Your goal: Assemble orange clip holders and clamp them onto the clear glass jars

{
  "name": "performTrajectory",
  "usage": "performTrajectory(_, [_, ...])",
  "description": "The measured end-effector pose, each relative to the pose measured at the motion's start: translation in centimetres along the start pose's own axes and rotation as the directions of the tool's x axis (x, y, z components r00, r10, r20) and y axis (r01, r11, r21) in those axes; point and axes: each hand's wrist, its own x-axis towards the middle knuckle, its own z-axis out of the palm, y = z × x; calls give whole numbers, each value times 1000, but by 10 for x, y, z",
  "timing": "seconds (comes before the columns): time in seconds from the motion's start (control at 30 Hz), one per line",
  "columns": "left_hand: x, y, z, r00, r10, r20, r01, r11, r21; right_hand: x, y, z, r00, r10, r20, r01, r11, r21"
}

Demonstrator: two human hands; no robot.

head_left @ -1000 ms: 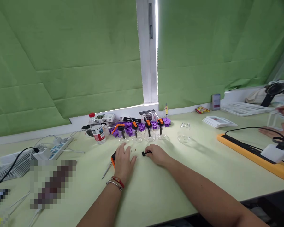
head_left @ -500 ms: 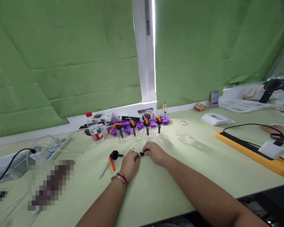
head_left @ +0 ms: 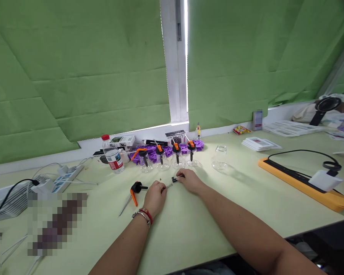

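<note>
My left hand (head_left: 155,196) rests low over the table with its fingers pinched on a small metal spring (head_left: 169,186), which sticks out to the right. Opposite it, my right hand (head_left: 189,180) grips a small black plastic part (head_left: 174,179) between thumb and fingers. A short gap separates the spring from the black part. Left of my left hand lies a black pump head with an orange lever (head_left: 134,194) and a thin metal tube. Just beyond my fingers is a tiny brownish piece (head_left: 160,179), too small to name.
Several glass jars with black-and-orange tops (head_left: 176,156) line the back, before purple openwork pieces (head_left: 153,156). An uncapped glass jar (head_left: 220,157) stands right of them, a water bottle (head_left: 113,156) left. An orange power strip (head_left: 301,185) lies right, a white one (head_left: 67,178) left.
My hands have drawn slightly apart, and the spring now shows between them. The other person's hand at the right edge has gone from view. The view has shifted slightly.
</note>
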Motion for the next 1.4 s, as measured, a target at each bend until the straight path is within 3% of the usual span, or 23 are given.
performTrajectory(0.17, [-1,1,-1,1000,-6,7,6,1000,11,4,-15,13,998,18,-62,-25,994,-111])
performTrajectory(0.33, [-1,1,-2,1000,-13,14,13,1000,27,0,-25,15,997,-38,-69,27,988,-153])
performTrajectory(0.4, [0,1,-1,1000,-15,13,14,999,29,-5,-26,10,992,-112,-64,103,986,-133])
performTrajectory(0.53, [0,0,-1,1000,-8,12,7,1000,28,-16,-31,4,948,-304,91,315,936,-158])
performTrajectory(0.63, [0,-1,-2,1000,-5,13,4,1000,24,-19,-38,5,927,-319,199,366,885,-286])
performTrajectory(0.77, [1,-1,-2,1000,0,20,0,1000,18,-17,-43,11,922,-297,247,371,860,-352])
performTrajectory(1.03, [0,-4,-3,1000,-7,-3,7,1000,12,-16,-45,10,942,-238,235,295,922,-249])
performTrajectory(1.13, [-1,-5,-4,1000,-13,-8,13,1000,4,-7,-43,4,978,-100,185,97,995,24])
performTrajectory(1.2, [-1,-5,-4,1000,-16,-8,16,1000,1,4,-39,0,986,44,158,-72,981,179])
performTrajectory(1.27, [-1,-5,-4,1000,-18,-8,18,1000,0,17,-33,-1,982,141,126,-166,963,213])
performTrajectory(1.4, [-1,-6,-3,1000,-21,-6,21,1000,-1,38,-20,5,972,230,40,-232,943,240])
